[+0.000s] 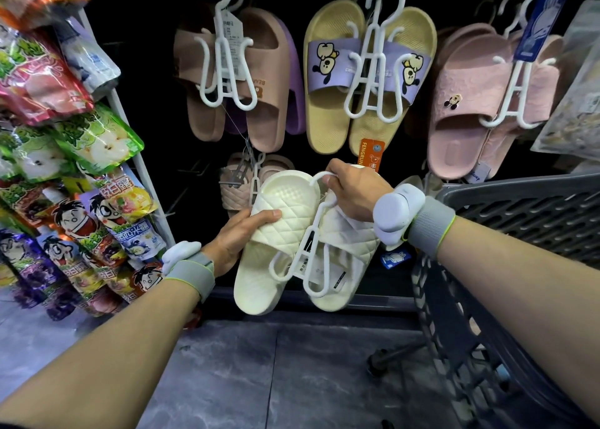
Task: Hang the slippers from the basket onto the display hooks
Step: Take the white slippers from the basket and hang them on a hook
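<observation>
A pair of cream quilted slippers (285,233) on a white plastic hanger (308,250) is held in front of the dark display wall. My left hand (233,237) grips the left slipper's side, thumb across its strap. My right hand (354,191) is closed around the hanger's hook at the top. Just behind the pair hangs a pink quilted pair (233,188) on a lower hook. The grey plastic basket (519,214) stands at the right, under my right forearm.
On the upper row hang brown slippers (259,81), yellow slippers with purple cartoon straps (367,71) and pink slippers (467,103), all on white hangers. A rack of colourful snack pouches (74,168) fills the left side. Grey floor lies below.
</observation>
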### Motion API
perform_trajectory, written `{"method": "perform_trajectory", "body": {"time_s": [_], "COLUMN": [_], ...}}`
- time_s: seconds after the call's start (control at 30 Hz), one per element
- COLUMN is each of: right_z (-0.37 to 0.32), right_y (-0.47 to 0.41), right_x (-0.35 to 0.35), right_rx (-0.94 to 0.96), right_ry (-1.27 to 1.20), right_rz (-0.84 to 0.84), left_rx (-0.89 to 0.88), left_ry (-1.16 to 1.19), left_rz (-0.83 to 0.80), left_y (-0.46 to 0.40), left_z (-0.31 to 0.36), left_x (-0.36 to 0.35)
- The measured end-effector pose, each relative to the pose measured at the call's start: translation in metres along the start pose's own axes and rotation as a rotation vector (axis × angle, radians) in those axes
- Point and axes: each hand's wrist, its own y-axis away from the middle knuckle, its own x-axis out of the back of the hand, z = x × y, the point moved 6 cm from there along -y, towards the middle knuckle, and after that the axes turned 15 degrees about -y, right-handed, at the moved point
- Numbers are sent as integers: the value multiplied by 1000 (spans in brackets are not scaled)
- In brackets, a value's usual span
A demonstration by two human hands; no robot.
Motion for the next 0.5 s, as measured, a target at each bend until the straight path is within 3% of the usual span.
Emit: {"method": "perform_trajectory", "body": {"time_s": [0.27, 0.5], "right_z": [-1, -3], "right_y": [-1, 1], "right_x": [5, 3], "right_rx": [37, 44], "right_ry": [-45, -18], "right_rz": [91, 57], "left_rx": [10, -4], "left_ry": [-59, -90], "left_rz": [-85, -48], "left_y": [6, 8], "left_z": [0, 9], "left_x": [-9, -12]}}
